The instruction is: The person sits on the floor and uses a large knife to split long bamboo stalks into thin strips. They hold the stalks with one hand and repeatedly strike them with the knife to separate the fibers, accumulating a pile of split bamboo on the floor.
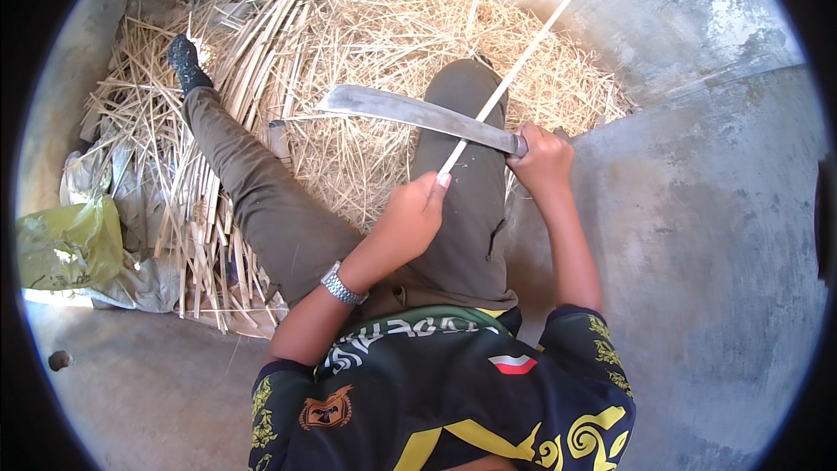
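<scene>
My left hand (413,220) is closed around the lower end of a long, thin, pale stick (527,57), likely split bamboo, which slants up and away to the right over my bent right knee. In my closed right hand (544,157) is the handle of a machete (392,108). Its broad grey blade points left and crosses the stick just above my left hand, over my right thigh. The two appear to touch where they cross. Most of the machete's handle is hidden in my fingers.
A heap of pale shavings (384,26) covers the floor ahead of me. Many split strips (253,70) lie on the left, beside a yellow-green plastic bag (74,244). My left leg (253,183) stretches out to the far left. A grey concrete wall (697,26) stands behind the heap.
</scene>
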Tool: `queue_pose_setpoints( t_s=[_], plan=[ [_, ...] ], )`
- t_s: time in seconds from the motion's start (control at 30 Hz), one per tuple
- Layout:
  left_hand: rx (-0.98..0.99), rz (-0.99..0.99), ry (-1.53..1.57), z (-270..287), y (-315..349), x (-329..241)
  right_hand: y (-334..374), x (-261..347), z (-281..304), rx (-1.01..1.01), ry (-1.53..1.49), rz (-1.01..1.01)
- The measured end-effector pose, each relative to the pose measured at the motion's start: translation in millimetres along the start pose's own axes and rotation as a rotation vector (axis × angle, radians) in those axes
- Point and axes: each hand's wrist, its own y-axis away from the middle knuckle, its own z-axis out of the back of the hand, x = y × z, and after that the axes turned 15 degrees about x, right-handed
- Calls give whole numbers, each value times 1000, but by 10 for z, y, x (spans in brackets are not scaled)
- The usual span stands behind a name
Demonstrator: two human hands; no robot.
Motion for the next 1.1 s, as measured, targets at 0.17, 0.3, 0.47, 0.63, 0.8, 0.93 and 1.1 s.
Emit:
queue_pose_setpoints(
  t_s=[0.17, 0.3, 0.47, 0.63, 0.8, 0.93, 1.1],
  plan=[
    [-77, -29, -68, 17, -17, 8, -156, 26, -115, -22, -4, -74],
    [-93, -43, -59, 38, 1, 7, -246, 22, -154, -57, -29, -24],
    [-78, -38, -43, 8, 212, 77, -563, -269, -94, 266, 4, -561],
    [5, -14, -41, -21, 348, -31, -787, -681, 365, 80, -154, -795],
    [52, 37, -41, -54, 252, -29, -575, -379, 387, 214, -74, -533],
    [84, 31, -6, -31, 259, -3, -237, -280, 72, 4, -47, -272],
    [31, 10, -62, 139, 200, -132, -178, -175, 77, -90, -143, -245]
  ],
)
